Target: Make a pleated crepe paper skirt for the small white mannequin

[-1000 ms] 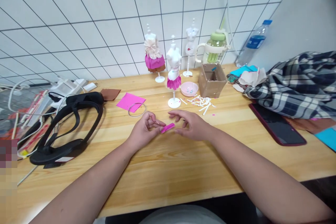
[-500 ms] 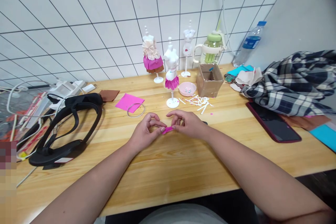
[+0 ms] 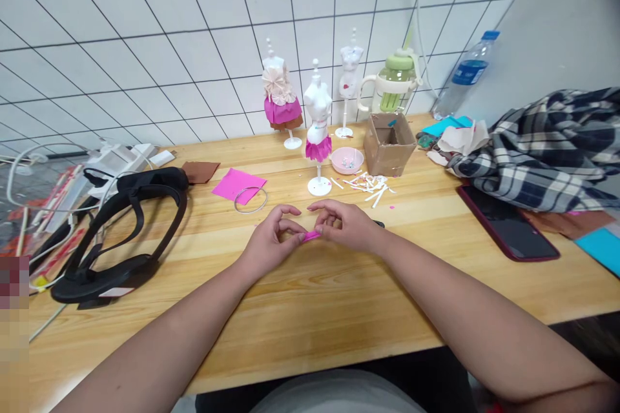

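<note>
Joining the left hand, the right hand is now pinching the pink piece also. Both grips are seemingly steadying it.

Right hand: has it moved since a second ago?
Yes: the right hand moved slightly left, toward the left hand, judged against the front mannequin's white base; it now touches the pink strip.
</note>
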The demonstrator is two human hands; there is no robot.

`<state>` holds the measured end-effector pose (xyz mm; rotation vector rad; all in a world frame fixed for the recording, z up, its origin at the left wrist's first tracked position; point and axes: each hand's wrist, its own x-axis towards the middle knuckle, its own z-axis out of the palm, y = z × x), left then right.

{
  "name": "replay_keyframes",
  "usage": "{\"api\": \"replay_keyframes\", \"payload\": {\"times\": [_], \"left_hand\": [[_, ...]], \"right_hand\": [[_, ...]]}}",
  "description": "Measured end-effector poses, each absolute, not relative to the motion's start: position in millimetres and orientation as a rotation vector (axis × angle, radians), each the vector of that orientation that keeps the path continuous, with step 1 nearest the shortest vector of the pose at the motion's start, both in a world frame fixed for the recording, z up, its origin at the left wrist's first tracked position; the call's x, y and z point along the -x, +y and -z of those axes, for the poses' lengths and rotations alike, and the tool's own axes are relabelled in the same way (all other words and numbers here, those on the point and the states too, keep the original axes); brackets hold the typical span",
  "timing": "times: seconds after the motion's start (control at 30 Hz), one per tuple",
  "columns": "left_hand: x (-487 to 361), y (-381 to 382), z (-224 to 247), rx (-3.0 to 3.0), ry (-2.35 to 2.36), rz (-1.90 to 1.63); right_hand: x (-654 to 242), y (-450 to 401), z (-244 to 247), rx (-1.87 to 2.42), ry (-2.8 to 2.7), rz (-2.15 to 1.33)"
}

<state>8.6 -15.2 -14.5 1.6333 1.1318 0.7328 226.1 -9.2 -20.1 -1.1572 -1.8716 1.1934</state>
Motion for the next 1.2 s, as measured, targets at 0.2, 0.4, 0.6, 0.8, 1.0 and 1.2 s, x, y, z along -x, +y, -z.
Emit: {"api": "replay_keyframes", "payload": {"times": [0.2, 0.4, 0.6, 0.8, 1.0, 1.2], "left_hand": [[-9.6, -13.9, 10.2, -1.413, 1.102, -0.747], [-10.1, -12.5, 9.2, -1.360, 1.117, -0.748], [-7.2, -8.3, 13.7, -1.342, 1.086, -0.749], [-9.1, -11.6, 14.5, -1.487, 1.081, -0.810], [-10.3, -17.3, 12.8, -1.784, 1.137, -0.796], [-10.5, -16.8, 9.0, -1.596, 1.065, -0.812]], "right_hand": [[-226.6, -6.5, 25.6, 1.155, -1.886, -1.215], [-227.5, -6.3, 23.8, 1.117, -1.917, -1.174], [-227.2, -7.7, 19.4, 1.040, -1.858, -1.218], [-221.4, -10.4, 16.9, 1.093, -1.860, -1.169], [-218.1, -15.9, 11.3, 1.026, -1.934, -1.160], [-219.5, -15.7, 10.3, 1.018, -1.926, -1.143]]}}
